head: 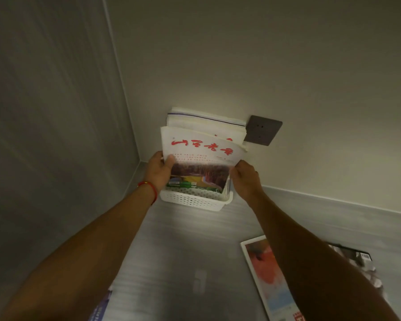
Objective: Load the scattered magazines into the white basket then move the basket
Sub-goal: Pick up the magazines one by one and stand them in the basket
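Observation:
A white perforated basket [195, 201] stands on the grey floor in the room's corner, against the wall. Several magazines stand upright in it, their tops [204, 121] leaning on the wall. The front magazine [202, 156], white with red characters and a photo below, is half inside the basket. My left hand [160, 169] grips its left edge, thumb on the cover. My right hand [244, 176] grips its right edge. Another magazine [267, 281] with a red and pale blue cover lies flat on the floor at the lower right, partly hidden by my right forearm.
A dark wall socket [263, 130] sits just right of the magazine tops. A blue-covered magazine [101, 306] shows at the bottom edge under my left arm. A dark printed item [361, 257] lies at the far right. Walls close the corner on the left and behind.

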### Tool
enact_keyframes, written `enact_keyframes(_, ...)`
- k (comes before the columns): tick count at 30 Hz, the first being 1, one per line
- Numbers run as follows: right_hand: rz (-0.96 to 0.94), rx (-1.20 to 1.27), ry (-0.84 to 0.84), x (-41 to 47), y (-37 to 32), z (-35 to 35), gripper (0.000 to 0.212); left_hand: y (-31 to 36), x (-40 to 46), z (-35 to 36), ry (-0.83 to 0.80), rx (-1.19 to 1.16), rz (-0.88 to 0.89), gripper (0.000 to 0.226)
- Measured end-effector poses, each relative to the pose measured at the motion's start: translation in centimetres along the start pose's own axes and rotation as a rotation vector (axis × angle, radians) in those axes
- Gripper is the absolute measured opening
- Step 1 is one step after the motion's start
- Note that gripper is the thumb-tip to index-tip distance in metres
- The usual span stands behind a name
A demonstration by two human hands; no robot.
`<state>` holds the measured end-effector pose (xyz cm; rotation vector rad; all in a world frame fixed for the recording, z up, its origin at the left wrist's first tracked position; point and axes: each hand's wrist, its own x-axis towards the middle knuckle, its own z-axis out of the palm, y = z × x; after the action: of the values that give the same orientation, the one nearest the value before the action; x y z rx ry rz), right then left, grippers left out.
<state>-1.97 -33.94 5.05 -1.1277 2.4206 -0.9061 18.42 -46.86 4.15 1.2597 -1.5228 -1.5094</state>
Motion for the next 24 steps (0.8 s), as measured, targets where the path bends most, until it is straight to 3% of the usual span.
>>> enact_keyframes(5,-0.02,0.144,-0.06,-0.8,1.6,-0.7,0.02,-0.1,-0.4,1.4,0.092,0.014,0.004,0.038)
enact_keyframes(9,0.035,0.247,-0.071,-3.2,5.0,-2.4,0.037,0.0,-1.2,1.7,0.085,0.046,0.0,0.04)
enact_keyframes(11,0.019,0.295,-0.034,-6.1,7.8,-3.5,0.036,-0.2,-2.0,1.9,0.066,0.116,0.039,0.046)
enact_keyframes(16,0.045,0.162,-0.038,-15.0,17.1,-7.5,0.034,-0.2,-4.7,3.4,0.092,0.094,0.053,0.048)
enact_keyframes(19,0.19,0.016,-0.025,-20.7,22.7,-10.5,0.015,-0.3,-7.6,5.7,0.165,0.319,0.146,0.042)
enact_keyframes(21,0.349,-0.007,-0.034,-24.1,26.7,-12.1,0.021,-0.9,-11.3,8.7,0.107,0.407,0.218,0.042)
enact_keyframes(24,0.508,-0.197,0.007,-27.2,31.8,-14.5,0.046,-2.6,-17.7,14.2,-0.117,0.456,0.213,0.047)
